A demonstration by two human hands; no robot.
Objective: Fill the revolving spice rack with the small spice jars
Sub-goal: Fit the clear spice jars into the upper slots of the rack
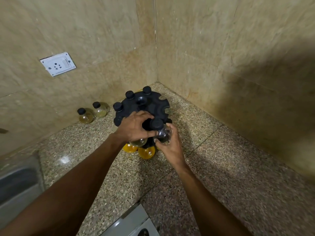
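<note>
The black revolving spice rack (153, 106) stands in the counter's corner, with three black-capped jars (129, 94) seated in its far-left notches. My right hand (167, 143) grips a clear jar with dark contents and a black cap (161, 132) at the rack's near edge. My left hand (134, 127) rests on the rack's near-left rim, fingers curled over it and over a pale jar (139, 142) below. Two orange-filled jars (146, 152) show in the lower tier under my hands. Two loose jars (85, 115) with yellowish contents stand by the left wall.
Speckled granite counter (213, 159) meets tiled walls at the corner behind the rack. A white wall socket (58, 64) sits on the left wall. A steel sink (15, 183) lies at the left edge, and a grey metal object (133, 223) at the near edge.
</note>
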